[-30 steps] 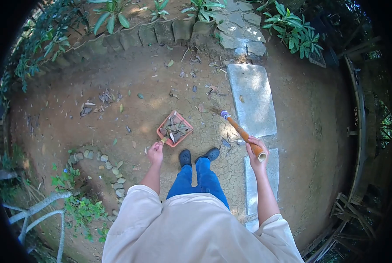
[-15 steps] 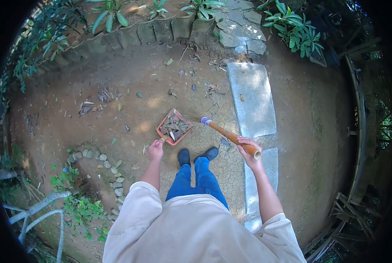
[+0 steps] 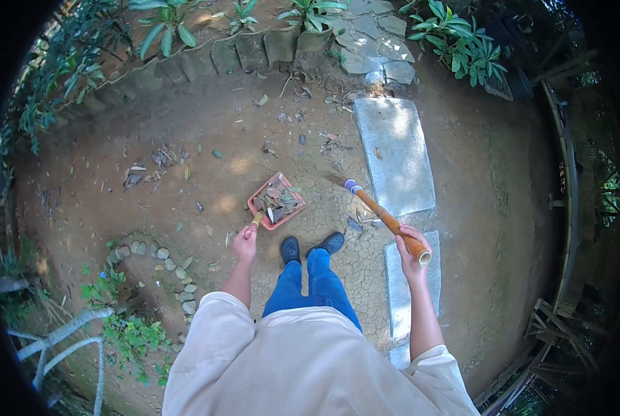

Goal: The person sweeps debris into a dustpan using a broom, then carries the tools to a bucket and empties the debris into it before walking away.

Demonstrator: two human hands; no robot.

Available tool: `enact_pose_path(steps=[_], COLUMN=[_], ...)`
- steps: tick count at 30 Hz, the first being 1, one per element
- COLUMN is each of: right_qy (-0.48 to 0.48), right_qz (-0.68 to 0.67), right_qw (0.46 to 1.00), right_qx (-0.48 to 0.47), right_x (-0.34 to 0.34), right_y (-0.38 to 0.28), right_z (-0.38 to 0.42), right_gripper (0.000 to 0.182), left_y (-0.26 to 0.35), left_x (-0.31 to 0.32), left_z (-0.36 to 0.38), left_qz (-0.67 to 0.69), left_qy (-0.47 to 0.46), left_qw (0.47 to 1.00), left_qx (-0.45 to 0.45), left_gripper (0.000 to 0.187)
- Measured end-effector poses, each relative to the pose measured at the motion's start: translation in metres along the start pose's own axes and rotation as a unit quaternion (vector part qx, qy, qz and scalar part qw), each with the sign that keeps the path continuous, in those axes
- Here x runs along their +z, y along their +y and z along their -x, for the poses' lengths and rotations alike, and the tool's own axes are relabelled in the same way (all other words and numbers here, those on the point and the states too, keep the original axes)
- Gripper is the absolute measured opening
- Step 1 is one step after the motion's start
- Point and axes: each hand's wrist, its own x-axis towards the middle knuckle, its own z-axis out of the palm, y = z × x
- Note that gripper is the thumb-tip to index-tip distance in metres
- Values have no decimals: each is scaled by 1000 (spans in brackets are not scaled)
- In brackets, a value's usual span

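Observation:
My left hand (image 3: pixel 245 244) is closed round the short handle of a reddish-orange dustpan (image 3: pixel 290 214). Dry leaves (image 3: pixel 275 199) lie heaped inside the pan, which rests on the bare soil ahead of my left foot. In my right hand (image 3: pixel 414 251) is a broom (image 3: pixel 380 213) with a thick bamboo handle, its hollow end pointing back toward me. Purple and white binding wraps the broom near its bristles (image 3: pixel 337 179). Those bristles are to the right of the dustpan, apart from it.
Pale stone slabs (image 3: pixel 396 156) run along my right side. Fallen leaves (image 3: pixel 135 177) are scattered over the soil ahead and left. A ring of stones (image 3: pixel 185 286) and a low green plant (image 3: pixel 133 336) are at lower left. Edging tiles (image 3: pixel 251 50) border a planted bed at the back.
The broom has moved right, and its bristles are now farther from the dustpan. My right hand has shifted right and slightly toward me. The dustpan has stayed nearly in place.

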Motion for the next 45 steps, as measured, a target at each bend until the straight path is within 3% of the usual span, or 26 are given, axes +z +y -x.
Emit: enact_pose_path(steps=[8,18,25,34,40,45], right_qy=[12,-110,-4,38,70,42], right_qz=[63,10,-91,21,41,11], right_qw=[998,994,994,999,997,999], right_qx=[-17,-4,61,12,9,4], right_x=[13,17,-24,-11,12,35], right_y=[36,9,12,24,38,60], right_z=[10,28,31,19,8,12], right_gripper=[20,20,21,21,21,20], left_y=[20,-13,-14,-15,5,20], left_x=[11,33,29,19,9,14], left_z=[-1,-29,-20,-13,-8,-9], left_qz=[-12,7,54,10,-56,-38], left_qy=[-24,-43,-33,-14,-52,-88], left_qw=[1000,999,997,997,997,995], left_qx=[-2,-11,48,78,34,-4], left_gripper=[52,47,52,50,51,53])
